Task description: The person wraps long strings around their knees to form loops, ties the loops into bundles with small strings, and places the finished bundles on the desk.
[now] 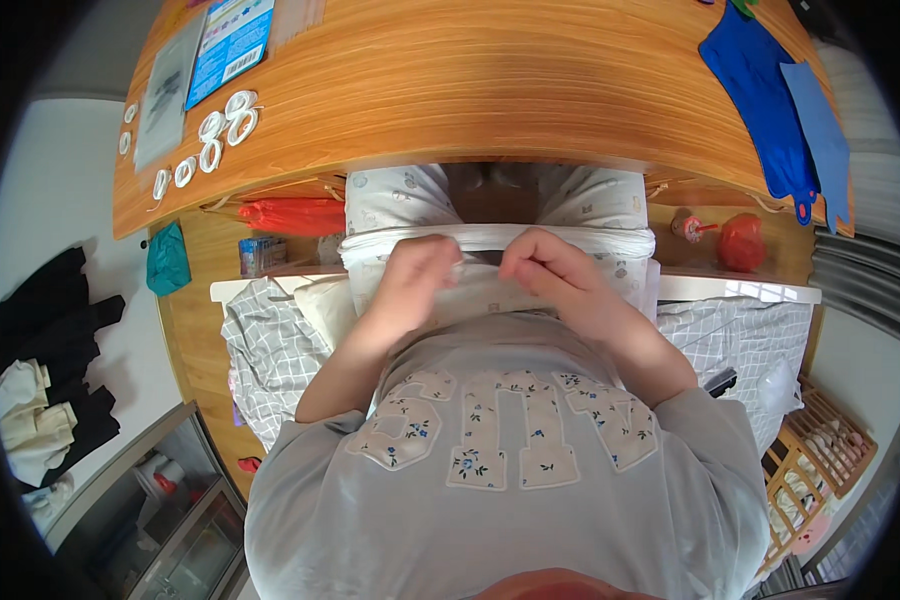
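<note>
Both hands are over my lap, below the table's near edge. My left hand (420, 275) is smeared by motion, so its fingers cannot be read. My right hand (555, 268) has its fingers curled together in a pinch; anything inside it is hidden. A long white folded cloth band (495, 238) stretches across my thighs, right by both hands. Between the hands is a small dark patch that I cannot make out. Patterned white trousers (400, 195) cover my legs.
On the wooden table (490, 90) lie several white coiled cords (210, 140), a clear plastic sleeve (167, 95), a blue printed card (230, 50) and blue flat pieces (765, 100). Beneath it are red bags (742, 242). A wooden rack (820, 440) stands at the right.
</note>
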A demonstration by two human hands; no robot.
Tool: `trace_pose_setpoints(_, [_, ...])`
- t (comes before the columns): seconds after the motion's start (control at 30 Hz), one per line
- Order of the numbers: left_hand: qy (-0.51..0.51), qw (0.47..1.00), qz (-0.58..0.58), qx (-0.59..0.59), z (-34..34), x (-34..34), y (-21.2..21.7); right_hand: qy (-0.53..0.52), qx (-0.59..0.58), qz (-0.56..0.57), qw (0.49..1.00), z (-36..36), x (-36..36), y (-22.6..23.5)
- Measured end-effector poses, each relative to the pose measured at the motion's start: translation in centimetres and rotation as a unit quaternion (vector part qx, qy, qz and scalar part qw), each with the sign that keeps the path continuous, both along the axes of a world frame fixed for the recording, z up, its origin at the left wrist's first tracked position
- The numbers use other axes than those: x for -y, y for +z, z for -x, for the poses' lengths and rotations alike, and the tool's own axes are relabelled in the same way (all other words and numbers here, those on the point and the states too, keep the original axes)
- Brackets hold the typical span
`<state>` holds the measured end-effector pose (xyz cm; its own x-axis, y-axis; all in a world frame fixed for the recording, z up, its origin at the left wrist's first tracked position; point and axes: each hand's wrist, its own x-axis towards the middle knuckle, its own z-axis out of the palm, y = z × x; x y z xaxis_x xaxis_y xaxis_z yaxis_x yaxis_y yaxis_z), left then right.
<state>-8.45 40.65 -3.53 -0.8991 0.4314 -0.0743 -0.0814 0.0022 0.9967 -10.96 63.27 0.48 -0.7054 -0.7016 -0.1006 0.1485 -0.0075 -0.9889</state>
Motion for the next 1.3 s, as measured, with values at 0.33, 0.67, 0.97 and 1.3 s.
trace_pose_setpoints(0.33, [0.022, 0.945, -0.3, 0.125, -1.4, 0.3, -1.0, 0.101, -0.204, -0.051, 0.972, -0.4, -0.2, 0.6])
trace_pose_setpoints(0.67, [0.057, 0.997, 0.046, 0.004, -0.6, -0.2, 1.6, 0.073, -0.254, -0.08, 0.961, 0.1, 0.3, 1.1])
trace_pose_setpoints(0.97, [0.004, 0.941, -0.284, 0.186, -1.0, 0.7, -0.3, 0.057, -0.21, -0.089, 0.972, 0.0, 0.1, 1.2])
trace_pose_setpoints(1.3, [0.039, 0.927, 0.247, -0.279, 0.1, -0.5, 2.8, 0.057, -0.218, -0.083, 0.971, 0.4, -0.3, 2.1])
